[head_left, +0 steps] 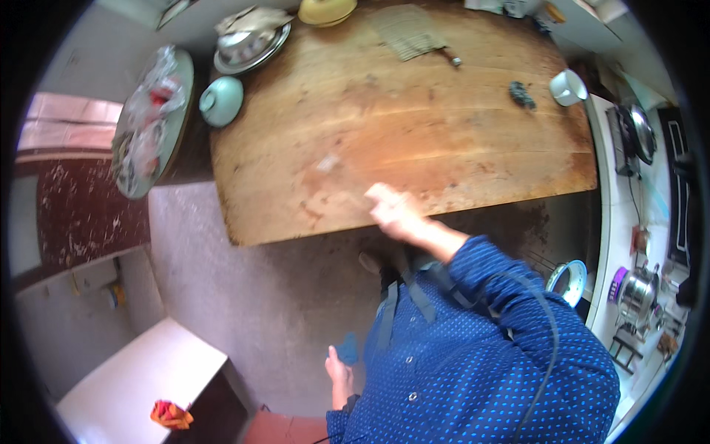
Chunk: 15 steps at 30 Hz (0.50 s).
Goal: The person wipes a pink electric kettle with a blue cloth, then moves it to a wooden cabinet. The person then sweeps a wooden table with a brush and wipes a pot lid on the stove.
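Over the front edge of a worn wooden table (384, 126), my right hand (399, 212) has its fingers closed. A faint blurred streak runs from it across the wood, and what it grips, if anything, I cannot make out. Just beyond lies a small pale patch (327, 163), too blurred to name. Lower down, beside my body, my left hand (339, 368) is closed on a dark blue-green cloth (346, 347), away from the table.
A cleaver (421, 46) lies at the table's far side. Around the edge are a dark scrubber (521, 95), a white mug (568, 88), a pale green bowl (221, 101) and a covered metal basin (251, 46). An orange-red cloth (171, 415) rests on a white surface (126, 377).
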Available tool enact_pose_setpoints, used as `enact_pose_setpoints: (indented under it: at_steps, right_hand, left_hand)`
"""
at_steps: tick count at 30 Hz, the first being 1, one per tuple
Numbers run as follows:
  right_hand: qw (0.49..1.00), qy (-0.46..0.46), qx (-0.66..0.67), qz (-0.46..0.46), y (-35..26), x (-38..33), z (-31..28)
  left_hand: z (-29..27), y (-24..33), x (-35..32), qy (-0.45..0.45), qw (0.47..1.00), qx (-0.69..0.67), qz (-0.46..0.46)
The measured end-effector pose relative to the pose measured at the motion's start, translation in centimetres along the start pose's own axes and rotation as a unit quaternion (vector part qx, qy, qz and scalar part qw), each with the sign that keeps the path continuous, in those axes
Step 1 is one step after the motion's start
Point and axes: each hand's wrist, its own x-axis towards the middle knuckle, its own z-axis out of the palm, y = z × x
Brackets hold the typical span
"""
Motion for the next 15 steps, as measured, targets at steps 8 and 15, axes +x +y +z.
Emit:
enact_pose_setpoints:
  at_steps: [8, 15]
  right_hand:
    - [0.922, -0.341, -0.034, 0.178, -2.4, -5.6, 6.9]
    - [0.974, -0.040, 0.114, 0.189, -1.3, -1.3, 4.7]
  left_hand:
    - [-4.9, -2.9, -0.1, 0.066, 0.997, 0.026, -0.026]
    - [-6.5, -1.0, 3.1, 0.057, 0.996, 0.041, 0.047]
